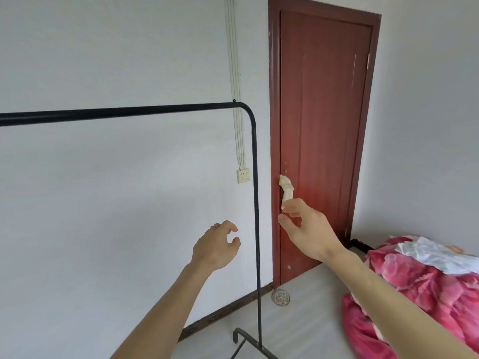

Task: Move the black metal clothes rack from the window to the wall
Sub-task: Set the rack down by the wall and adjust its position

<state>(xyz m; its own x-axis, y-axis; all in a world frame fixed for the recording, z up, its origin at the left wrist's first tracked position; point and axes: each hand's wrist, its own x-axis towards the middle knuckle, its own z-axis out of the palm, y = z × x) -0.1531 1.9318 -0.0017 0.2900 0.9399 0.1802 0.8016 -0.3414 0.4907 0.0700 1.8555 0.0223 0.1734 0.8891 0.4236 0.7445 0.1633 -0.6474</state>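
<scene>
The black metal clothes rack stands close to the white wall, its top bar running left out of view and its right post going down to a foot on the floor. No clothes hang on it. My left hand hovers just left of the post, fingers curled and apart, not touching it. Just right of the post is my right hand, fingers apart and empty, also off the post.
A red-brown door with a cloth-wrapped handle is right of the rack. A pink blanket lies on the floor at the right. A wall socket and a round floor drain are near the post.
</scene>
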